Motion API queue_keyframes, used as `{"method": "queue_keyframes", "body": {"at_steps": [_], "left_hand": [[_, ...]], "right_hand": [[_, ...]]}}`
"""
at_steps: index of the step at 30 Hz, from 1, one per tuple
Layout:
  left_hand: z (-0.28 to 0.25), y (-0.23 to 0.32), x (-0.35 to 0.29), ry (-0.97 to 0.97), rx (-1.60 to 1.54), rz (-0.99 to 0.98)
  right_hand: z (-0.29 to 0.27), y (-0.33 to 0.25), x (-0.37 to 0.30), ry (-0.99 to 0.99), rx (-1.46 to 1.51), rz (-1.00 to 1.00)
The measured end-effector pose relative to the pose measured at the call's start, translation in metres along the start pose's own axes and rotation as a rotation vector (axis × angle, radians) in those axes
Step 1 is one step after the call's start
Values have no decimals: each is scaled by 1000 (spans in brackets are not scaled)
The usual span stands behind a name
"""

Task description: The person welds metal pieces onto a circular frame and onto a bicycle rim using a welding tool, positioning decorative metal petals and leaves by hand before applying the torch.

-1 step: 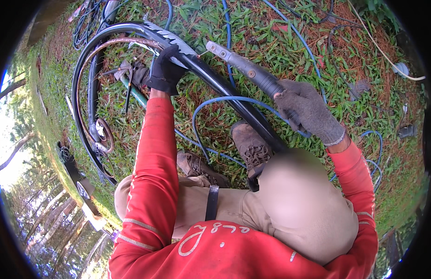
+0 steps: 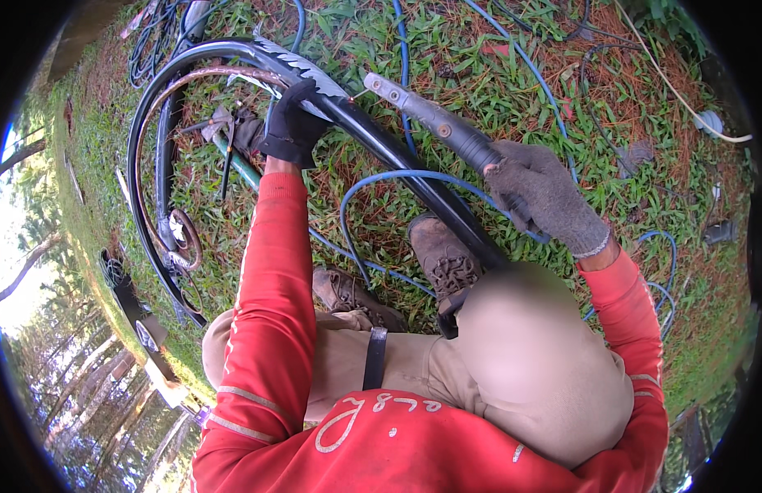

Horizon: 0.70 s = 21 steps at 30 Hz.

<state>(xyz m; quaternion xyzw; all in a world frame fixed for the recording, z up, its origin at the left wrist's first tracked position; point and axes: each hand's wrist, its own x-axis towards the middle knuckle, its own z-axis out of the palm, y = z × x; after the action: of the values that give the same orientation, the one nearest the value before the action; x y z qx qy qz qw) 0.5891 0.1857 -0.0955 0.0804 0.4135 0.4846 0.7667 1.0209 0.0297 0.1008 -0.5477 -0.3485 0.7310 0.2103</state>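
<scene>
Gloved right hand (image 2: 552, 197) grips torch (image 2: 434, 123); left hand (image 2: 292, 125) seemingly steadies frame (image 2: 397, 156).

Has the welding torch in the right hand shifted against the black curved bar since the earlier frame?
No. The welding torch in the right hand has its tip at the same spot on the black curved bar, by the left hand.

Blue hoses (image 2: 414, 177) loop across the grass (image 2: 512, 99), one curling just beside a worn brown boot (image 2: 443, 251). A white cord (image 2: 685, 94) runs well right of the boot.
</scene>
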Motion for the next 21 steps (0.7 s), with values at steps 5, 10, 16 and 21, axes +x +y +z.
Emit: {"method": "queue_keyframes", "body": {"at_steps": [5, 10, 16, 21], "left_hand": [[-4, -1, 1, -21, 26, 10], [2, -4, -4, -102, 535, 101], [1, -4, -1, -10, 11, -42], [-2, 0, 1, -36, 16, -36]], "right_hand": [[1, 0, 1, 9, -8, 6], [1, 1, 0, 22, -10, 14], [-2, 4, 4, -11, -42, -10], [1, 4, 6, -21, -25, -18]]}}
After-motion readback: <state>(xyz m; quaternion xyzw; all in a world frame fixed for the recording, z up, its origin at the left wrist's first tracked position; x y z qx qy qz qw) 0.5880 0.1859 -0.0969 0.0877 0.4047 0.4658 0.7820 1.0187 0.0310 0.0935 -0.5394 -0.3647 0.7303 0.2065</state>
